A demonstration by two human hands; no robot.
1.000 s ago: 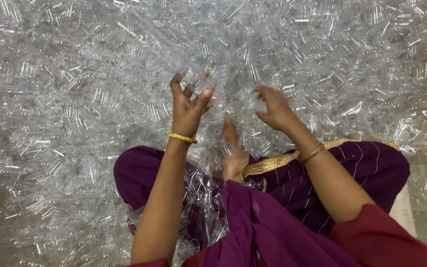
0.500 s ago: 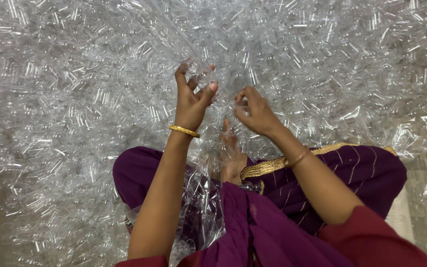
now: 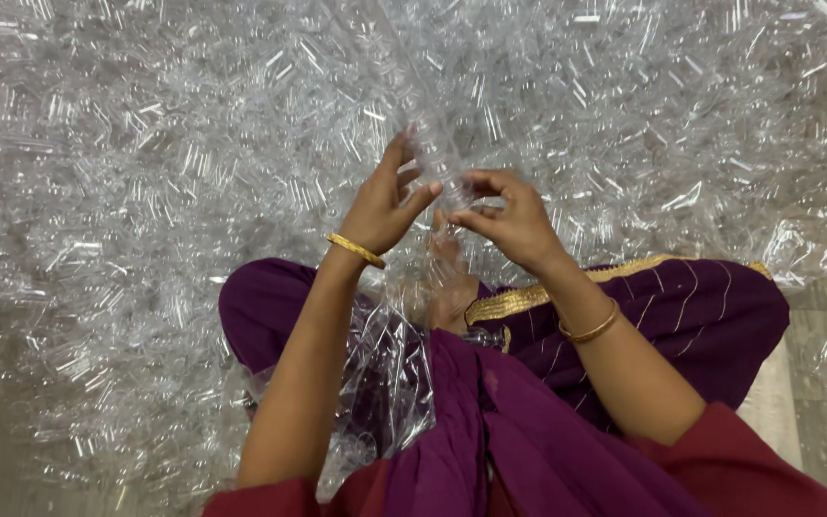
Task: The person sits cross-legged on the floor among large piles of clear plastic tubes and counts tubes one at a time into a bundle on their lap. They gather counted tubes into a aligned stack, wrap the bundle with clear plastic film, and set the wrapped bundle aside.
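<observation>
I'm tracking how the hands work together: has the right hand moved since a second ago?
Yes. The right hand has moved left, toward the left hand, judged against the bare foot; both now pinch the clear plastic piece.

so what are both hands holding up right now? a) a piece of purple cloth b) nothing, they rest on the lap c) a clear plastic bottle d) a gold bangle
c: the left hand and the right hand both grip a clear plastic bottle raised above the pile of clear plastic; the bangles sit on the wrists and the purple cloth lies on the lap.
</observation>
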